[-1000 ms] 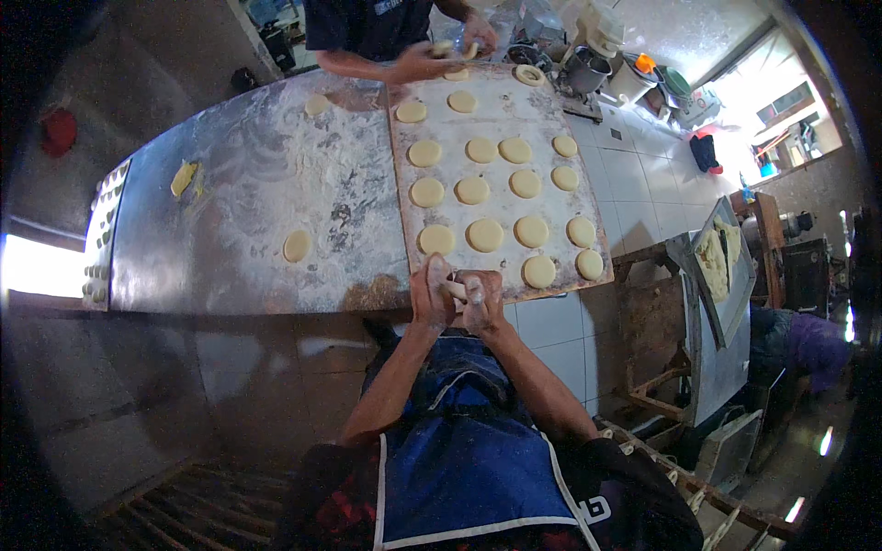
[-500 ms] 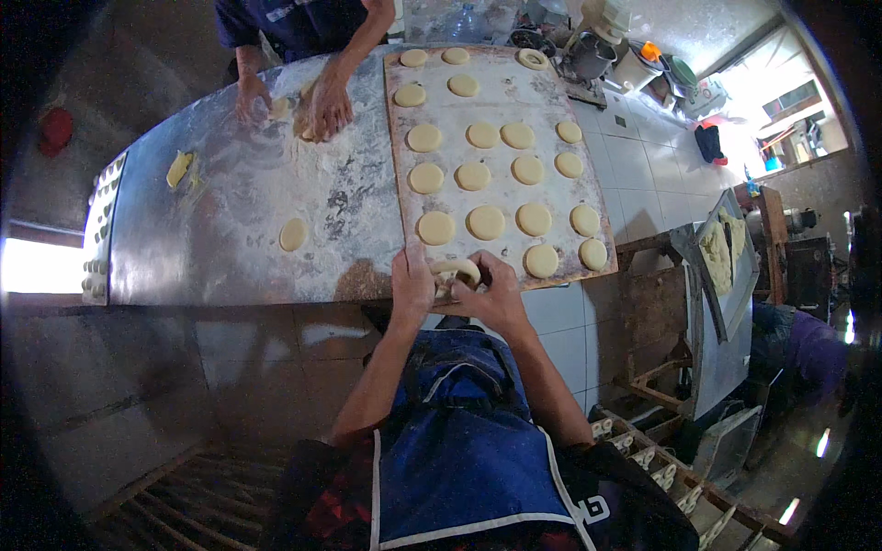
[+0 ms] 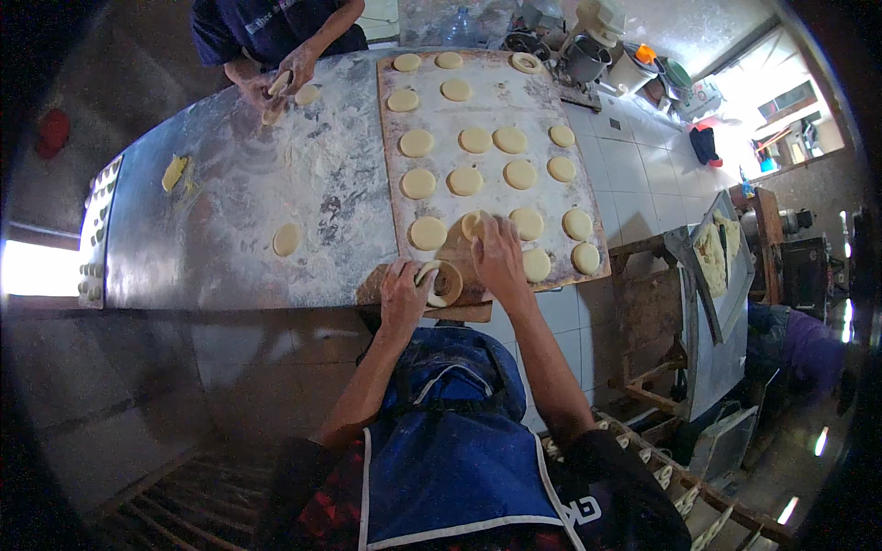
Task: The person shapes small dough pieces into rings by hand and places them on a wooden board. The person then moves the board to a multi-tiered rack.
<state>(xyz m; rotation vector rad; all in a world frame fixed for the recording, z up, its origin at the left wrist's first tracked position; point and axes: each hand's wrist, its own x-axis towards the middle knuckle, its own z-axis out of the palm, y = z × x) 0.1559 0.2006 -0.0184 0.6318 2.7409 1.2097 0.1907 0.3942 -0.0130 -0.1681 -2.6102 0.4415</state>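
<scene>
A pale dough ring (image 3: pixel 449 284) lies at the near edge of the floured board (image 3: pixel 438 96). My left hand (image 3: pixel 404 296) has its fingers curled onto the ring's left side. Farther up, my right hand (image 3: pixel 501 257) is closed over a round dough disc (image 3: pixel 472 224), hiding part of it. Several more flat discs lie in loose rows, among them one to the left (image 3: pixel 428 233) and one to the right (image 3: pixel 526 224) of that hand. Another ring (image 3: pixel 525 62) rests at the board's far right corner.
Across the metal table (image 3: pixel 211 262), a co-worker's hands (image 3: pixel 276 87) hold dough. A single disc (image 3: pixel 287 240) and a yellow lump (image 3: pixel 175 173) lie on that table. A tilted metal trough (image 3: pixel 721 266) with dough stands at right; a rack of shaped dough (image 3: pixel 666 468) is lower right.
Both my hands were at the ring; my right hand has moved up onto a disc while my left stays at the ring. The co-worker's hands have risen off the table with dough.
</scene>
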